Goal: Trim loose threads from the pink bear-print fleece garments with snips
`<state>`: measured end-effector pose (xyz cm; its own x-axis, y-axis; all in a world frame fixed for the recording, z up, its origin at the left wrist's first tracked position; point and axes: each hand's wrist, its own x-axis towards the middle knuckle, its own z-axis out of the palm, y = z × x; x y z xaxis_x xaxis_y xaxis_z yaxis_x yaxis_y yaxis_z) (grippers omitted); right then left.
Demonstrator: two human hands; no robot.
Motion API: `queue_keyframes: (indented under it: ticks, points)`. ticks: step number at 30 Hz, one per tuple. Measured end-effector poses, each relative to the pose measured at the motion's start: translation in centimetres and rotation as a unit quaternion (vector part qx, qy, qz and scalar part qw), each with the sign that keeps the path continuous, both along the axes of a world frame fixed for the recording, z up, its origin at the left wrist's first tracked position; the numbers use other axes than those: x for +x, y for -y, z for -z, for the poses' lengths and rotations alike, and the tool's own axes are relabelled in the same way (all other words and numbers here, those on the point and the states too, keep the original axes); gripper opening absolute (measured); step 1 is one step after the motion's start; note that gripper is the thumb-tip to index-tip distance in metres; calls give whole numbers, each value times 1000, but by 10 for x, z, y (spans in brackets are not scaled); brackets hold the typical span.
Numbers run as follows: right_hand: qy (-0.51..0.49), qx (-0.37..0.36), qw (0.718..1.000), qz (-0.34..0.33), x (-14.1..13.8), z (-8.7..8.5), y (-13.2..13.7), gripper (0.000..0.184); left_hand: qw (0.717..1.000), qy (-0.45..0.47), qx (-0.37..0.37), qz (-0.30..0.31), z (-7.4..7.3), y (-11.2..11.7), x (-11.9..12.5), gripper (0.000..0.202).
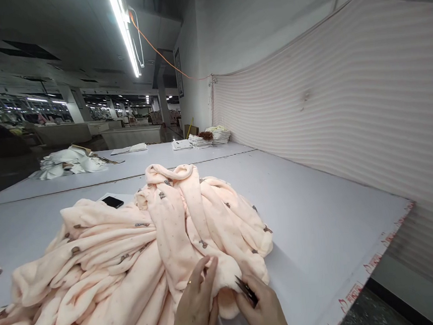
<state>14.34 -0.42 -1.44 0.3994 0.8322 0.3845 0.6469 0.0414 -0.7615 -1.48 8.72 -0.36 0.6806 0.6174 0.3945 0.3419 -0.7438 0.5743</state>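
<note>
A pale pink plush garment (172, 222) with small brown-grey printed figures lies heaped across the near part of the table. My left hand (198, 303) is closed on the edge of a sleeve-like end of it, thumb and fingers pinching the fabric. In my right hand (261, 300) is a small pair of dark thread snips (245, 287), blades pointing up and left at the fabric's edge. The snips' tips are close to the plush; whether they touch it I cannot tell. Part of the snips is hidden by my fingers.
A black phone (113, 201) lies on white paper behind the heap. Crumpled white cloth (70, 160) sits at the far left of the grey table (320, 224). Stacked folded pieces (201, 140) stand at the back. Striped fabric (326, 82) covers the right wall.
</note>
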Motion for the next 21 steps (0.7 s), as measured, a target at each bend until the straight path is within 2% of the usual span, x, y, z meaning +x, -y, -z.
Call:
queue_keyframes:
  ticks: [2, 4, 5, 7, 8, 9, 10, 11, 15, 18, 21]
  points:
    - [48, 0, 999, 5, 2, -7, -1, 26, 997, 20, -49, 51, -10, 0, -2, 46]
    - [66, 8, 996, 56, 3, -10, -4, 32, 974, 52, -212, 68, -21, 2, -1, 33]
    - [64, 6, 994, 84, 2, -10, -6, 29, 943, 79, -318, 58, -25, 3, 1, 26]
    - [41, -9, 993, 115, 0, -9, -11, 13, 846, 146, -511, 45, -32, 6, 4, 19]
    - [24, -16, 993, 111, -1, -8, -13, 8, 796, 175, -577, 44, -33, 6, 5, 20]
    - [6, -23, 995, 95, -2, -8, -14, 8, 757, 200, -620, 43, -34, 6, 6, 22]
    - [-11, -29, 997, 70, -4, -7, -14, 11, 731, 220, -645, 41, -33, 6, 6, 24]
    - [-26, -34, 998, 39, -4, -8, -13, 12, 716, 232, -657, 38, -32, 5, 6, 25]
    - [-58, -6, 997, -60, -4, -11, -3, 18, 715, 232, -658, 46, -25, 0, 2, 21]
    - [-51, 19, 996, -67, -4, -17, 3, 20, 720, 217, -657, 59, -23, -1, 1, 24]
    - [-56, 6, 996, -72, -5, -23, 2, 17, 731, 213, -645, 63, -26, 1, 0, 25]
